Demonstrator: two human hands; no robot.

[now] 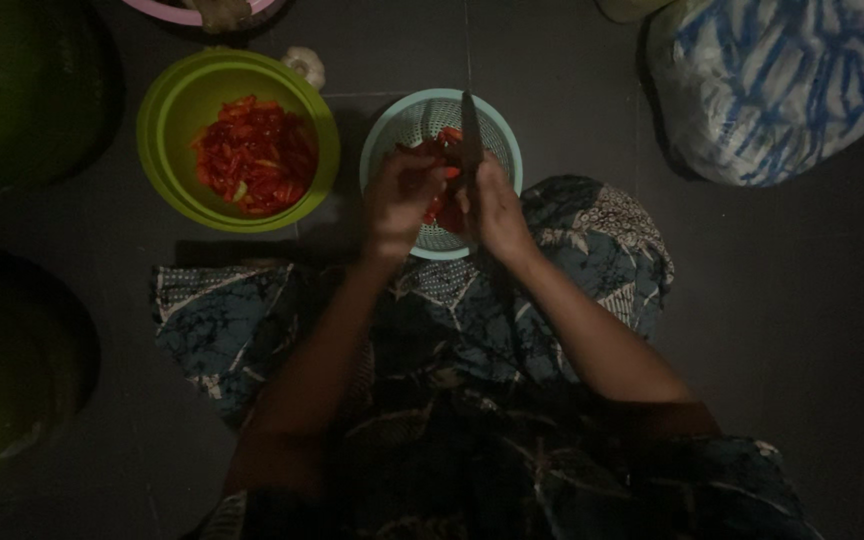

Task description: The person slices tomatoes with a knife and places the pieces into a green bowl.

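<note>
My right hand [495,205] grips a knife [471,130] whose blade points away from me over a pale teal strainer basket [397,125]. My left hand [402,195] pinches a red chilli [449,172] beside the blade, above the basket. More red chillies [438,143] lie in the basket, partly hidden by both hands. A green bowl [177,110] to the left holds cut red chilli pieces [255,155]. Both hands hover over the near half of the basket.
I sit on a dark tiled floor with a patterned blue cloth [592,240] over my knees. A blue-and-white plastic bag [782,80] lies at the far right. A garlic bulb [305,64] and a pink dish rim [167,12] sit beyond the green bowl. Large dark round shapes [22,90] fill the left.
</note>
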